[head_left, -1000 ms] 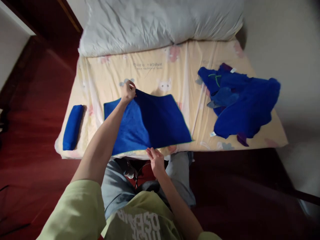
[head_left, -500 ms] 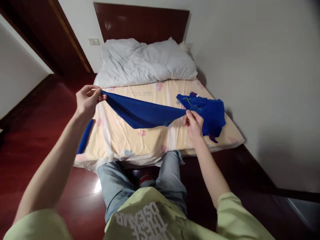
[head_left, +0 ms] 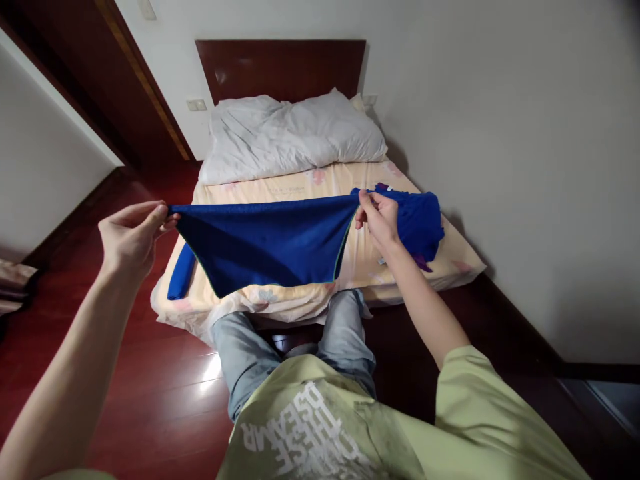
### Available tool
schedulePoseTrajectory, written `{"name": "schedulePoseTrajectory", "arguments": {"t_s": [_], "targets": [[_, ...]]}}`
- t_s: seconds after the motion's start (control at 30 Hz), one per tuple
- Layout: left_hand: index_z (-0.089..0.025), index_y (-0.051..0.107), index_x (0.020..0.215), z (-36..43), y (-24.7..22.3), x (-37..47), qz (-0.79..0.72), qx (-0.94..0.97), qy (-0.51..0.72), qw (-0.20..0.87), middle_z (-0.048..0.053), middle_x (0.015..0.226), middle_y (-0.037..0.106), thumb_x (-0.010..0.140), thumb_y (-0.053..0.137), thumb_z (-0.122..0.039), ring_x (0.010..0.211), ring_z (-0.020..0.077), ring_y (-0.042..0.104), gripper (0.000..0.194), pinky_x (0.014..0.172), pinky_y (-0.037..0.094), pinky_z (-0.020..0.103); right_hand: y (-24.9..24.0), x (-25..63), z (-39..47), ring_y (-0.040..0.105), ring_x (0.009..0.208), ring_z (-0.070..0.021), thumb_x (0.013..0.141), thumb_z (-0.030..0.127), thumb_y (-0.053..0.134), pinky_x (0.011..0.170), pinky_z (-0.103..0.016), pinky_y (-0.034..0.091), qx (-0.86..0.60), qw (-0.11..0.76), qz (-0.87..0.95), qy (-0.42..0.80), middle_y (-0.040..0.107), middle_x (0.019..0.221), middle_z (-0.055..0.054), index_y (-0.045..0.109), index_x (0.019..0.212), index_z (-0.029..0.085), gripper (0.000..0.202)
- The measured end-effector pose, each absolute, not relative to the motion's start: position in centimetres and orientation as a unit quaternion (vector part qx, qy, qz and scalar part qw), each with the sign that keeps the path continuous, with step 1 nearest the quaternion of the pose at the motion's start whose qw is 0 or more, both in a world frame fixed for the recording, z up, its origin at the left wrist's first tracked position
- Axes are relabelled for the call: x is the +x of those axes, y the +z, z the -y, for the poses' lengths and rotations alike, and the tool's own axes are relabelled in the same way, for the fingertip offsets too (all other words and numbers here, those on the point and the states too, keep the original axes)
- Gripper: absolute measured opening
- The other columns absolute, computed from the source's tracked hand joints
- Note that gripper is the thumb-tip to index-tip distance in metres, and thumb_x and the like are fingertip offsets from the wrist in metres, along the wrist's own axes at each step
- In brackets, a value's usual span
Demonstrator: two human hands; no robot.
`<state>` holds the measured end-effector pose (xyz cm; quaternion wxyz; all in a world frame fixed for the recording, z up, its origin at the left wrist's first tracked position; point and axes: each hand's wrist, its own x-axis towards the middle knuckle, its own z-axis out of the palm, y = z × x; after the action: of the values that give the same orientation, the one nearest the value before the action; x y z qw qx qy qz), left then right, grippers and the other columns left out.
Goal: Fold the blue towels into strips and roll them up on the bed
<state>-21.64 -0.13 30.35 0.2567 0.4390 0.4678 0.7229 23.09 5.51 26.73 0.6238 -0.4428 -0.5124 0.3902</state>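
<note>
Blue cloth (head_left: pixel 265 243) is hanging stretched above the near part of the bed (head_left: pixel 455 257). The left hand (head_left: pixel 133 237), nearly closed, is pinching its upper left corner; the right hand (head_left: pixel 379 217) is likewise pinching the upper right. A blue roll (head_left: pixel 181 275) is lying left, a blue heap (head_left: pixel 421 223) right, a white quilt (head_left: pixel 295 137) far.

The blue cloth (head_left: pixel 267 243), first spread on the bed (head_left: pixel 430 275), then slanting, now hangs with top edge nearly level between left hand (head_left: pixel 131 237) and right hand (head_left: pixel 380 219).
</note>
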Motion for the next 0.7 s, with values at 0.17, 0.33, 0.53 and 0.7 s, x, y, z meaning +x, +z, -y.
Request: {"name": "schedulePoseTrajectory", "arguments": {"t_s": [0.17, 0.33, 0.53, 0.7], "targets": [[-0.007, 0.081, 0.089, 3.2, 27.5, -20.6, -0.516, 0.345, 0.698, 0.357, 0.009, 0.075, 0.077, 0.062, 0.094, -0.014, 0.068, 0.0139, 0.075, 0.031, 0.068, 0.064, 0.017, 25.9, 23.7, -4.5, 0.06, 0.041, -0.0093, 0.074, 0.076, 0.081, 0.039, -0.018, 0.041, -0.47, 0.584, 0.504, 0.429, 0.064, 0.054, 0.002, 0.056, 0.069, 0.021, 0.061], [-0.006, 0.08, 0.081, 4.9, 24.3, -20.1, -0.541, 0.256, 0.659, 0.456, 0.011, 0.084, 0.078, 0.067, 0.085, -0.001, 0.077, 0.0158, 0.077, 0.016, 0.083, 0.067, 0.02, 24.7, 25.2, -3.3, 0.068, 0.049, -0.0108, 0.07, 0.065, 0.091, 0.043, -0.016, 0.045, -0.514, 0.516, 0.472, 0.496, 0.071, 0.06, -0.003, 0.064, 0.067, 0.017, 0.055], [-0.008, 0.08, 0.081, 4.1, 23.5, -20.4, -0.539, 0.27, 0.643, 0.473, 0.011, 0.089, 0.078, 0.064, 0.092, -0.007, 0.08, 0.0163, 0.077, 0.021, 0.084, 0.068, 0.023, 25.0, 26.5, -3.2, 0.073, 0.057, -0.0112, 0.081, 0.046, 0.091, 0.05, -0.015, 0.053, -0.523, 0.497, 0.454, 0.523, 0.077, 0.069, -0.006, 0.07, 0.073, 0.015, 0.038], [-0.01, 0.08, 0.082, 3.2, 23.7, -20.7, -0.539, 0.295, 0.643, 0.458, 0.011, 0.089, 0.078, 0.051, 0.1, -0.015, 0.078, 0.0177, 0.076, 0.037, 0.082, 0.068, 0.025, 25.0, 26.7, -3.8, 0.073, 0.058, -0.0118, 0.082, 0.041, 0.091, 0.05, -0.016, 0.055, -0.514, 0.516, 0.435, 0.529, 0.077, 0.07, -0.005, 0.069, 0.077, 0.016, 0.033]]}}
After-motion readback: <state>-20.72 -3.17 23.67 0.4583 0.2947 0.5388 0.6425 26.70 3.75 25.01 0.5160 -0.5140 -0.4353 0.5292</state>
